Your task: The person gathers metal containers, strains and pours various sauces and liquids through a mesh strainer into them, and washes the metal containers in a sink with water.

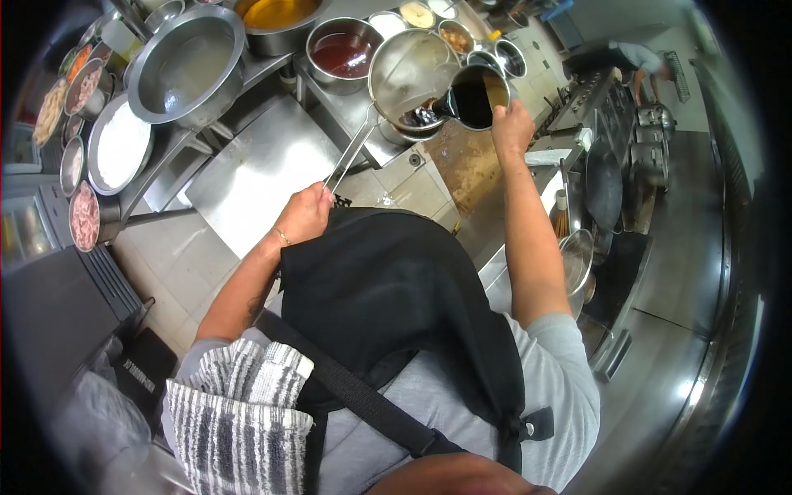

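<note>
My left hand point(305, 213) is closed round the long wire handle of a strainer point(404, 70). The strainer's wide bowl rests over or just above a metal vessel whose rim point(425, 134) shows beneath it. My right hand point(511, 130) grips the side of a metal container point(502, 87), tilted toward the strainer. Dark liquid point(474, 103) fills it and runs over its lip into the strainer, where a dark, glossy patch point(421, 113) lies. How my right fingers wrap the container is partly hidden.
Beside the strainer stands a pot of red liquid point(342, 54); a pot of yellow liquid point(276, 12) is behind. A large metal pot point(186, 70), a bowl of white powder point(121, 144) and containers of raw meat point(85, 216) stand left. Woks point(605, 186) line the right; another person point(639, 58) bends beyond.
</note>
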Demonstrator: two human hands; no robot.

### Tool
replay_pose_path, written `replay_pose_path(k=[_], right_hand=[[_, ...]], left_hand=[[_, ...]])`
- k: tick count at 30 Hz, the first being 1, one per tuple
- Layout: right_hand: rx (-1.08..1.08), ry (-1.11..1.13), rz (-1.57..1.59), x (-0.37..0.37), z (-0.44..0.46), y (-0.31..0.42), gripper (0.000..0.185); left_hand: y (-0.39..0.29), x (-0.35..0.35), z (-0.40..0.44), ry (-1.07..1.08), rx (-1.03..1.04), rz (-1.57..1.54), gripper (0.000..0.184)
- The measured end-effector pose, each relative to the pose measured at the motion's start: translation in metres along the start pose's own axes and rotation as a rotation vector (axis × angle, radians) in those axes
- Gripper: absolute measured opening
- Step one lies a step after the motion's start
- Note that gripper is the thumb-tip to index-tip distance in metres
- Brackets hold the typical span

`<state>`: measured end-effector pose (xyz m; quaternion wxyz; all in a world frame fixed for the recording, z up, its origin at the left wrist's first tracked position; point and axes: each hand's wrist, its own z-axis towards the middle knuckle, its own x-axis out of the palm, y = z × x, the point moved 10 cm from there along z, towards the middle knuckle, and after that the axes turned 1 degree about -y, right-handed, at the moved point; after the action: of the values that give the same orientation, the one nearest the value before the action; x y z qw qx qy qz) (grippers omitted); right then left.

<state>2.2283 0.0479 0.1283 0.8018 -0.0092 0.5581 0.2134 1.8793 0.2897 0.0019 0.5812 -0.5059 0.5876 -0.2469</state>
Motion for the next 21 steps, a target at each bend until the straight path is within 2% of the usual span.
replay_pose_path(k=[19,21], right_hand=[[-0.061,-0.063,0.031,0.008,-0.003,0.008,0.017],[-0.135,-0.115,0.053,0.008,-0.005,0.011,0.017]], left_hand=[[0.005,0.000,0.002,0.006,-0.028,0.012,0.027],[0.006,0.000,0.002,0.006,-0.031,0.013,0.027]])
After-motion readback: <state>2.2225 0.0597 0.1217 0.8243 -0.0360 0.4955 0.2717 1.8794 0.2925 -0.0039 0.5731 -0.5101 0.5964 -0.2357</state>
